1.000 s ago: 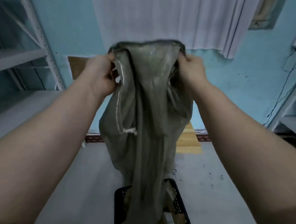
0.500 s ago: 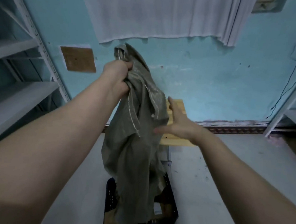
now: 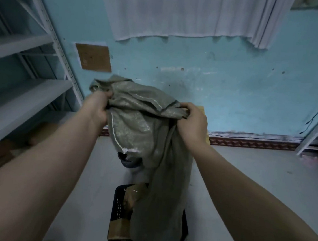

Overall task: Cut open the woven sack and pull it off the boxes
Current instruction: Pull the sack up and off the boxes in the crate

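Observation:
The grey-green woven sack (image 3: 144, 127) hangs limp in the air in front of me, with a white stitched seam down its left side. My left hand (image 3: 97, 106) grips its upper left corner. My right hand (image 3: 192, 120) grips a bunched fold at its upper right. The sack's lower end drapes into a black plastic crate (image 3: 117, 204) on the floor. Brown cardboard boxes (image 3: 128, 199) show inside the crate, partly hidden by the sack.
A grey metal shelf rack (image 3: 24, 92) stands at the left, another (image 3: 315, 135) at the right edge. A dark round container (image 3: 129, 161) sits on the floor behind the sack. A blue wall with a white curtain (image 3: 190, 15) lies ahead.
My right hand, open half a second ago, has closed on the sack's right side. Both hands have come lower, and the sack's top is now spread between them.

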